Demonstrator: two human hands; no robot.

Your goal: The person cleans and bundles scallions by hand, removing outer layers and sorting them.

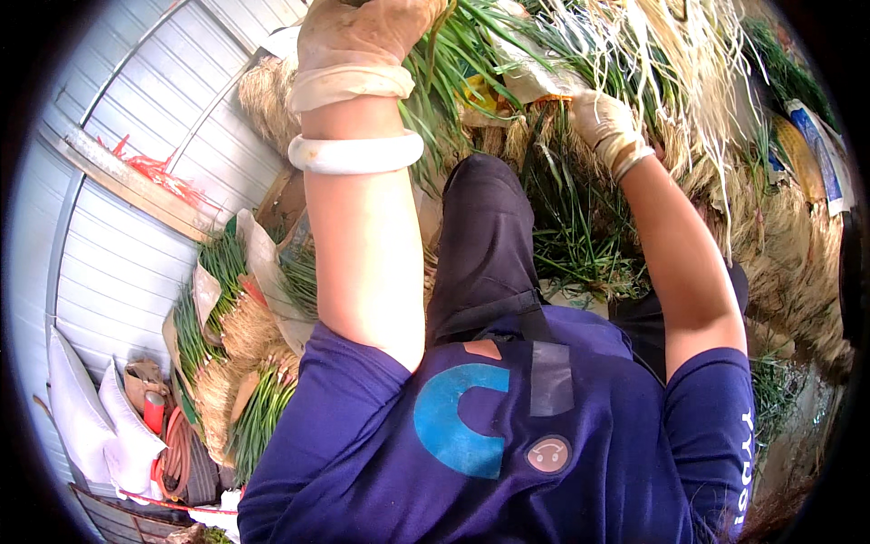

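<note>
Left hand (362,36) is way up at the top edge, gloved, right beside a bunch of long green stalks (467,54). Its fingers mostly run out of view, so I honestly can't tell if they're gripping anything. Chunky white bangle (358,154) on that arm, btw. The stalks sit top middle, between the two hands. Right hand (607,131), also gloved, is by a whitish sheet (530,72); those fingers look kinda curled, but can't tell if they've got hold of something. Pale strands (671,45) hang near it, and more rooty green bundles (249,331) lie off to the left.
</note>
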